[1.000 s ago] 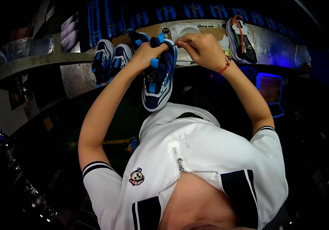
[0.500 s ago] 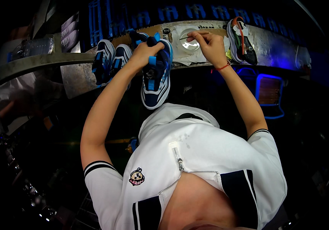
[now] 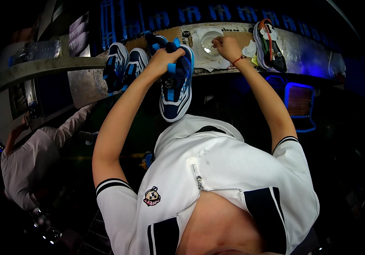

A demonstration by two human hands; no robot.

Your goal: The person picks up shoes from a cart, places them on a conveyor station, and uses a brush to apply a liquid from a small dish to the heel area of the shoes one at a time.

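Observation:
My left hand [image 3: 164, 61] is closed on the collar of a navy, white and light-blue sneaker [image 3: 175, 100]. The shoe hangs toe down at the near edge of the bench, its laced front turned to me. With fingers pinched together, my right hand [image 3: 230, 49] is at the right side of a small clear bowl [image 3: 206, 50]. A thin stick showed in that pinch a moment ago; now it is hardly visible. White paper [image 3: 201, 63] lies beneath the bowl.
Matching sneakers [image 3: 136, 63] stand on the bench left of my left hand, one partly behind it. At the right lies a black, white and orange shoe [image 3: 269, 46]. A blue-framed stool [image 3: 299, 106] is below the bench. Another person [image 3: 33, 157] is at the far left.
My right hand has turned and shifted slightly at the bowl, and the thin stick shows less. The held sneaker has moved slightly right. At the left, the other person has come further into view.

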